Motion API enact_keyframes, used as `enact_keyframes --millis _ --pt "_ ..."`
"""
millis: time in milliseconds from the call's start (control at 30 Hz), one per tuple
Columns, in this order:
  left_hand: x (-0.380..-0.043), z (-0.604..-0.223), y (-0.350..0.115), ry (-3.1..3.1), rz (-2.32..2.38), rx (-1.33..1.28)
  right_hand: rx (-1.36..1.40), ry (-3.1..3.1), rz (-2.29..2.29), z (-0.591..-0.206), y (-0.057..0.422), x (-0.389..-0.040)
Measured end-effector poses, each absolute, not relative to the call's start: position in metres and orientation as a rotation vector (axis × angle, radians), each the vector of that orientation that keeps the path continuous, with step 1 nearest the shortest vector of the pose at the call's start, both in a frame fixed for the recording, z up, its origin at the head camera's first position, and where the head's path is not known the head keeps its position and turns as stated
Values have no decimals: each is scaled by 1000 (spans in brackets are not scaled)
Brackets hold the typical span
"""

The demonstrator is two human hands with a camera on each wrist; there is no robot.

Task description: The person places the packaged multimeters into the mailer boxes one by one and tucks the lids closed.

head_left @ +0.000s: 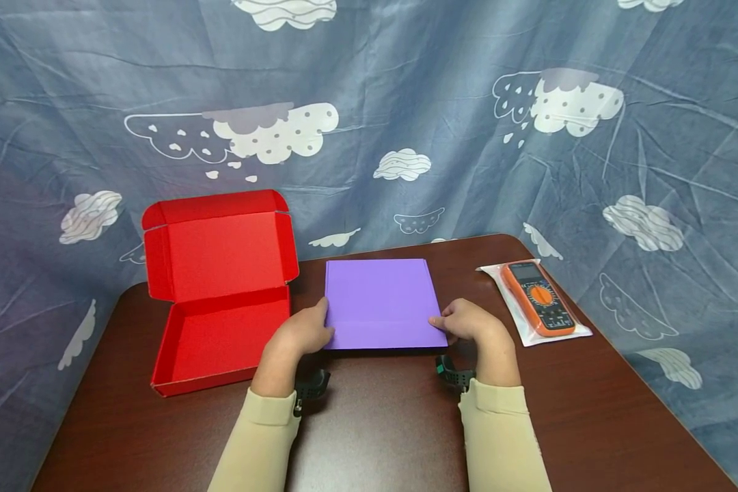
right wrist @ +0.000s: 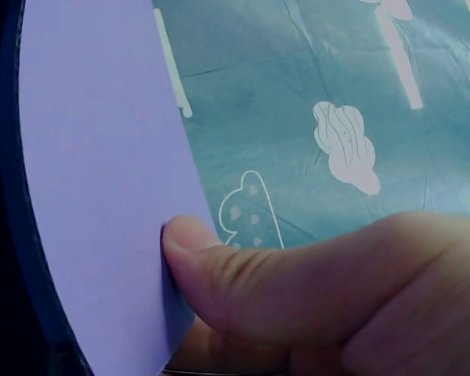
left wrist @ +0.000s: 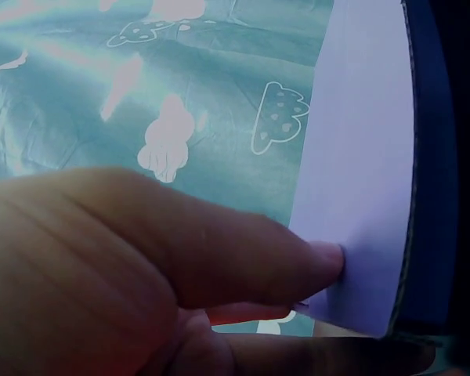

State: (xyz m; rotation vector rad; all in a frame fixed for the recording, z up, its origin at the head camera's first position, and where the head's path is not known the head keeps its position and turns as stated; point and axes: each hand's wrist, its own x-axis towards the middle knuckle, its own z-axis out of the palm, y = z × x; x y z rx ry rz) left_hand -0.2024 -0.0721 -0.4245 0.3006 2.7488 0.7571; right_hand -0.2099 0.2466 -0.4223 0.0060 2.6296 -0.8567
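A flat purple cardboard box [head_left: 381, 301], its lid down, is in the middle of the head view. My left hand [head_left: 307, 330] grips its left edge near the front corner; in the left wrist view the thumb [left wrist: 298, 262] presses the top and the fingers go underneath. On the opposite edge my right hand [head_left: 469, 321] holds the box the same way, with its thumb [right wrist: 200, 251] on top in the right wrist view. Whether the box touches the table is hard to tell.
On the left a red cardboard box [head_left: 227, 335] stands with its lid raised. At the right lies an orange multimeter [head_left: 541, 297] in a clear plastic bag [head_left: 531, 338]. A blue cloud-patterned curtain [head_left: 369, 89] hangs behind the brown table [head_left: 381, 430].
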Motion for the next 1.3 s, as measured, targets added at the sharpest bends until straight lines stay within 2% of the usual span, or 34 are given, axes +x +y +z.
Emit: enact_keyframes --millis 633,1300 --pt "-203 -425 -68 2724 777 207 23 2591 -918 -425 247 -210" --pt "-196 -414 -67 2839 638 262 -78 2647 -984 -413 244 -207"
